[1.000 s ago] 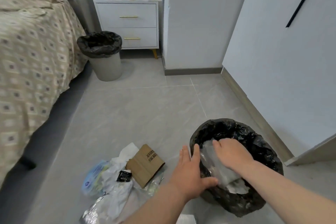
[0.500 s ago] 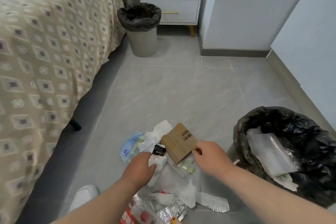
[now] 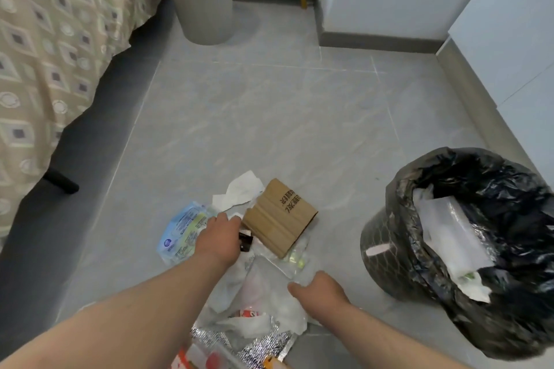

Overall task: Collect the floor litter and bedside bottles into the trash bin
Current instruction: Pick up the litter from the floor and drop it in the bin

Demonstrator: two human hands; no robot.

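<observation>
**Plenty that can slip on this scoop**

Both hands are down in the litter pile, which lies on the floor toward its near edge, between the bed and the trash bin. That bin, lined in black and already holding clear wrapping, stands by the floor's right edge. A second bin sits in the far corner beside the bed. I see no bottles from here.

My left hand rests over a small black packet, between the blue wet-wipe pack and the cardboard piece. Its fingers are tucked out of sight, so I cannot tell whether they grip anything. My right hand has its fingers curled into the clear plastic bag, gripping it as far as I can judge.

The risks, as I read them:
- The bag is limp and slick, so what lies on it could slide off as it rises.
- The tissue and foil wrapper are light enough to be left behind or dropped on the way across.
- The bin's liner mouth sags inward, so a wide, stiff cardboard could catch on it or tip the bin.
</observation>
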